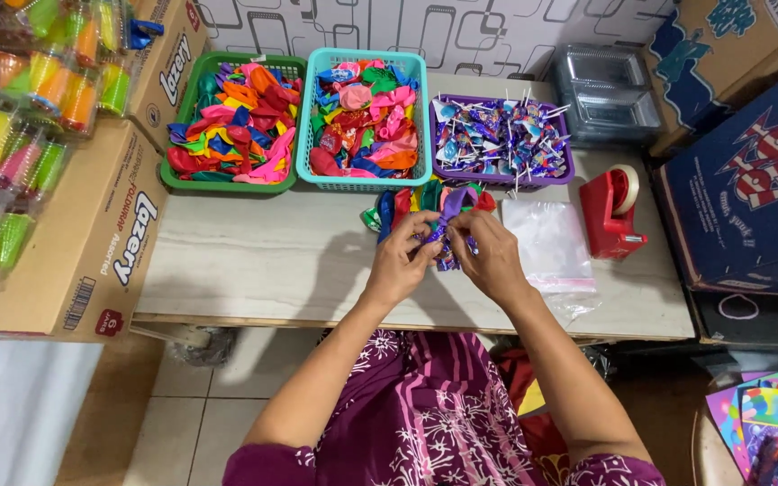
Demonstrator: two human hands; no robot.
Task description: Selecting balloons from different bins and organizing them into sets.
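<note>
A pale marble-look tabletop sits against a patterned wall, with cardboard boxes stacked at nine o'clock and three o'clock. Along its far edge I see a green basket of loose balloons, a teal basket of more balloons and packets, and a purple basket of wrapped lollipops.

My left hand and right hand meet at the middle of the tabletop, fingers pressed together and pinching a small bundle of balloons and sweets, with a purple balloon drawn up at twelve o'clock from my knuckles. The bundle is lifted just off a little pile of coloured balloons.

To do this well, I judge both pinches should stay close together so the bundle keeps tight, and the purple balloon should be held taut while wrapped. A clear plastic bag lies just beside my right hand at three o'clock, with a red tape dispenser beyond it, near enough to reach one-handed.
</note>
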